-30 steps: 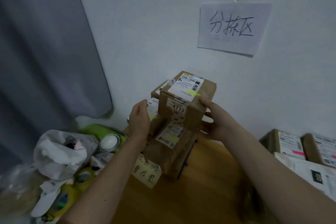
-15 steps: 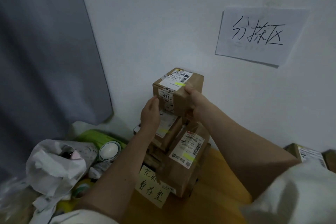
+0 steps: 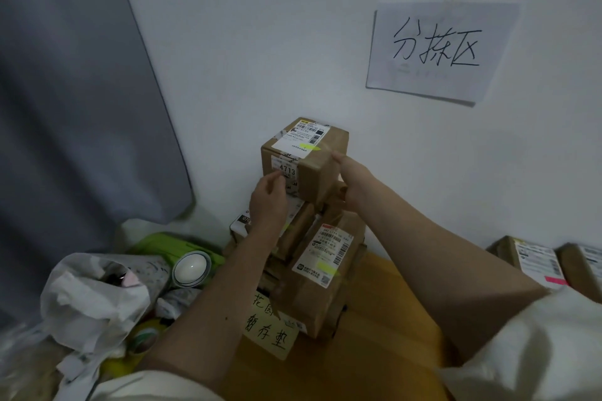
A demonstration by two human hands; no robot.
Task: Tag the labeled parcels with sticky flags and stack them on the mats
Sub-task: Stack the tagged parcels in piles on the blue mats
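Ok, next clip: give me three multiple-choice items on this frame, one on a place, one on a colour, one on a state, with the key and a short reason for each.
1. Where is the parcel marked 4713?
A. On top of the parcel stack
B. On the bare floor
C. Inside the white bag

2. What colour is the sticky flag on that parcel's label?
A. Pink
B. Yellow-green
C. Blue

3. How does the right hand meet the parcel?
A. It hangs well clear of it
B. It lies flat on the top label
C. It is against the parcel's right side

Key:
1 A: it sits highest on the stack by the wall.
2 B: the flag glows yellow-green on the white label.
3 C: the thumb reaches the upper right edge, fingers below. The left hand is at the front face.
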